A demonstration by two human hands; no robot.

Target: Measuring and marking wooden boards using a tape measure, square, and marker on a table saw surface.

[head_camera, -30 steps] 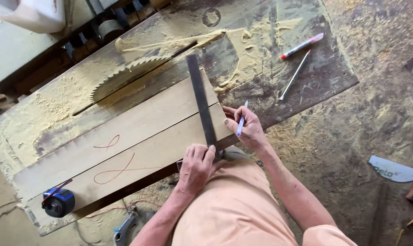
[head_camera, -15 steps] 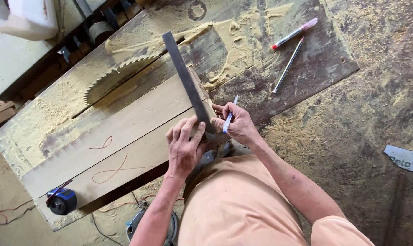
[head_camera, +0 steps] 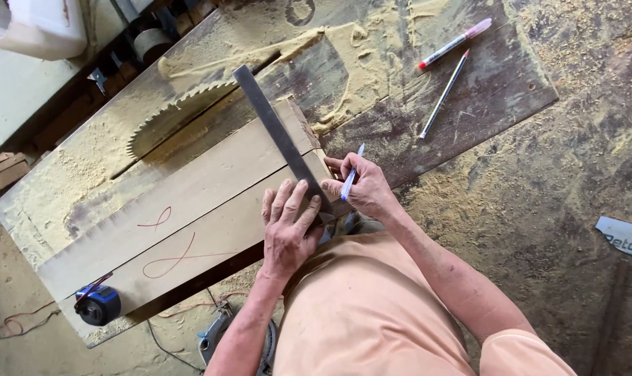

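Left hand lay flat, fingers spread, pressed down on the metal ruler and the wooden board — gripped nothing. Right hand curled shut around a blue pen, tip just beside the ruler's edge. Ruler lay slanted across the board on the dusty table — saw blade close behind.

I count two boards, one square, one saw blade, one tape measure, and three pens: one in my right grip, two on the worktop.
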